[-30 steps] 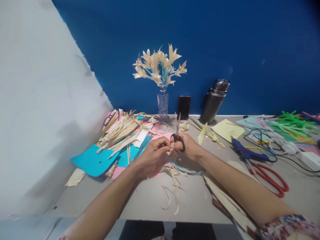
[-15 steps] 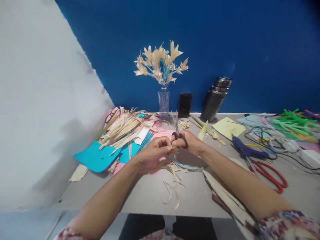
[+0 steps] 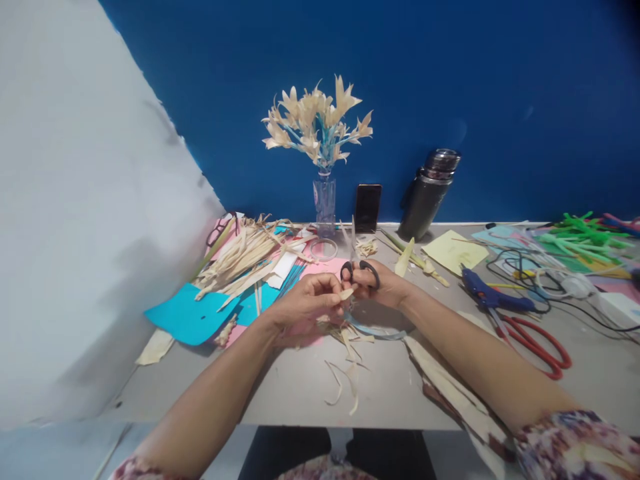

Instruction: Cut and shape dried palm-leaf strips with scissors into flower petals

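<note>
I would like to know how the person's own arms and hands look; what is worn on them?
The left hand and right hand are bare, without gloves, and no watch or bracelet shows at the wrists. The forearms are uncovered up to the right sleeve and left sleeve, which have a mottled pattern in purple, pink and pale tones.
</note>
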The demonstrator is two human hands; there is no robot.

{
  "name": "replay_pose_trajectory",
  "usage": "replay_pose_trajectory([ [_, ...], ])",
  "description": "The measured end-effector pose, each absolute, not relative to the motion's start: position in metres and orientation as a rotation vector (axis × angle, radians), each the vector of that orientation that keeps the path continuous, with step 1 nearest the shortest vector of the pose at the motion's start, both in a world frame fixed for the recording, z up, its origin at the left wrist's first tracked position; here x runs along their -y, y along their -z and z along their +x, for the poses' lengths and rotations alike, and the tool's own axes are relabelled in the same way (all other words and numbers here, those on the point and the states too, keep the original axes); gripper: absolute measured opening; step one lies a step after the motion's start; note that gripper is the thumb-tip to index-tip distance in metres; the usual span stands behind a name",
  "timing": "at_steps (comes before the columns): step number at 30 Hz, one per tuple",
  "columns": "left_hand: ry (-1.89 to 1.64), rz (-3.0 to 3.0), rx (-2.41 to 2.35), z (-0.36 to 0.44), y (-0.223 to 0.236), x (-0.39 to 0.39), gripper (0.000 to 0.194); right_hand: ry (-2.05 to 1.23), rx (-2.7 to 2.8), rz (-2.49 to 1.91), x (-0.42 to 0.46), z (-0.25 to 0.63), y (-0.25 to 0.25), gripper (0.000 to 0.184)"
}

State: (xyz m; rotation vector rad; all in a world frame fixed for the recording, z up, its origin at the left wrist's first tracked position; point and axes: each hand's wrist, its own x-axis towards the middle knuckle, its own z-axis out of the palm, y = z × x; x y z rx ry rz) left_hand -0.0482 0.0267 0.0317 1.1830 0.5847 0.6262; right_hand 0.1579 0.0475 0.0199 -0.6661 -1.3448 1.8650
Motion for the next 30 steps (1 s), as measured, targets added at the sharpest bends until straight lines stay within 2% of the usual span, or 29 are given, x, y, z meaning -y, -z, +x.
replay_pose_trajectory([
  [6,-0.635,1.126,-0.632,-0.044,-0.029,-0.026,0.026,-1.731,1.464,-0.833,-0.048,0.156,-0.017,0.030],
  [12,-0.636,1.070,-0.563,-0.045,-0.035,-0.018,0.024,-1.977,1.297,-0.627,-0.048,0.159,-0.016,0.030],
  [18,-0.696,1.064,-0.614,-0.043,-0.034,-0.019,0.027,-1.833,1.351,-0.672,-0.049,0.160,-0.020,0.046],
  [22,-0.708,1.058,-0.675,-0.039,-0.027,-0.022,0.029,-1.701,1.406,-0.829,-0.049,0.156,-0.014,0.035],
  [25,-0.696,1.044,-0.625,-0.039,-0.025,-0.021,0.027,-1.788,1.403,-0.788,-0.051,0.155,-0.011,0.032],
  [28,-0.715,1.036,-0.590,-0.040,-0.025,-0.021,0.026,-1.843,1.333,-0.696,-0.054,0.158,-0.025,0.033],
  [30,-0.748,1.025,-0.637,-0.041,-0.024,-0.022,0.025,-1.707,1.277,-0.709,-0.051,0.166,-0.049,0.035],
])
